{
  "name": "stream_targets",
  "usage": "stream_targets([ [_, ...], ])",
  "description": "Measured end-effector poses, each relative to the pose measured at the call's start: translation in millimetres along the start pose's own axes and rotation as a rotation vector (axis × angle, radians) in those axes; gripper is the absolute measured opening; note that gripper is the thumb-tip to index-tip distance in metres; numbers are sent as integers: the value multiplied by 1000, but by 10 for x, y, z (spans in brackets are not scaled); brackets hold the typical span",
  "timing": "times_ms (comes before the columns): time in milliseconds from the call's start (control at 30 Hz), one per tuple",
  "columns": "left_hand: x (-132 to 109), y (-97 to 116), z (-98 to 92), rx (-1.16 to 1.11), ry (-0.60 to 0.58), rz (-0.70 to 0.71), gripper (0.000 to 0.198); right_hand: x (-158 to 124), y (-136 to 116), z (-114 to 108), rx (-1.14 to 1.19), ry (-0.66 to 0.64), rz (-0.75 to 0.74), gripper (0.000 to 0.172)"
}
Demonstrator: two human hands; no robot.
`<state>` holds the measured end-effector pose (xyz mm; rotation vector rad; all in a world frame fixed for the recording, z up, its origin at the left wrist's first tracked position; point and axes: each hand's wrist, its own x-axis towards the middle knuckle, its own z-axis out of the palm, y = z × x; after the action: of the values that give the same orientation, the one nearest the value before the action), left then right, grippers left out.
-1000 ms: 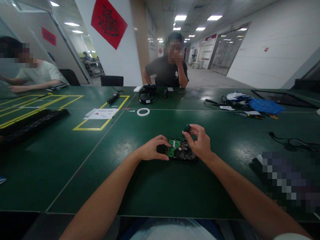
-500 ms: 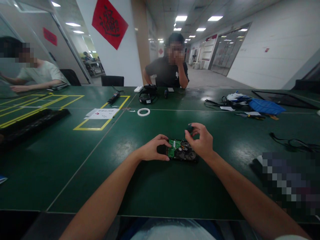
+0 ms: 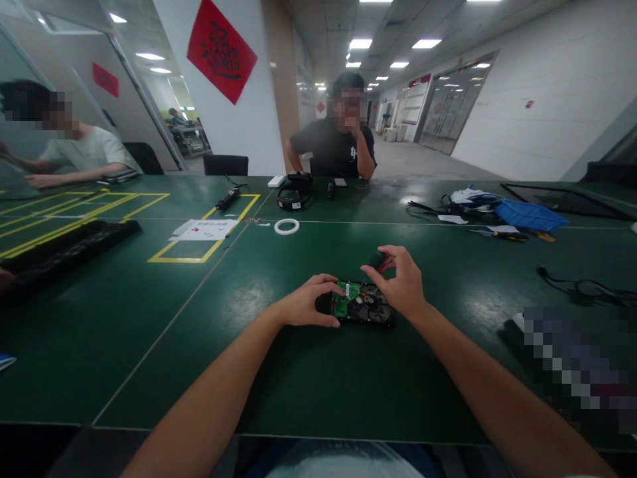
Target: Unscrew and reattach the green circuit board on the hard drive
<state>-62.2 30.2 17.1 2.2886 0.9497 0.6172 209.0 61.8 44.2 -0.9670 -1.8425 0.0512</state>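
Pinched in your right hand (image 3: 404, 282) is one dark-handled screwdriver (image 3: 376, 261); your left hand (image 3: 309, 303), thumb and fingers apart, holds the hard drive (image 3: 381, 311) near frame centre.

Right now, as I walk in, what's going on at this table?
A person's left hand grips the left end of a flat black rectangular hard drive with a green circuit board, lying on the green table. Their right hand holds a dark-handled screwdriver, its thin shaft slanting down toward the drive. Whether its tip touches, I can't tell.
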Motion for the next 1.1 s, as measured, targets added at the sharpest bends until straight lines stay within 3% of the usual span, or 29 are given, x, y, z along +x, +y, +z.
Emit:
stream_targets([
  [233, 4, -13, 31, 24, 10, -3, 73, -35, -58, 54, 197, -16, 29, 42],
  [333, 7, -6, 33, 28, 15, -10, 76, -58, -26, 64, 119, 27, 59, 46],
  [467, 10, 0, 34, 14, 16, -12, 81, -59, 8, 38, 8, 18, -33, 40],
  [667, 17, -22, 43, 15, 31, -8, 85, -38, 31, 74, 128, 64, -28, 41],
  [933, 35, 116, 114, 203, 36, 15, 76, 25, -23, -16, -52, 27, -101, 38],
  [1100, 76, 154, 179, 254, 42, 8, 80, -1, -52, 44, 88, 61, 37, 40],
])
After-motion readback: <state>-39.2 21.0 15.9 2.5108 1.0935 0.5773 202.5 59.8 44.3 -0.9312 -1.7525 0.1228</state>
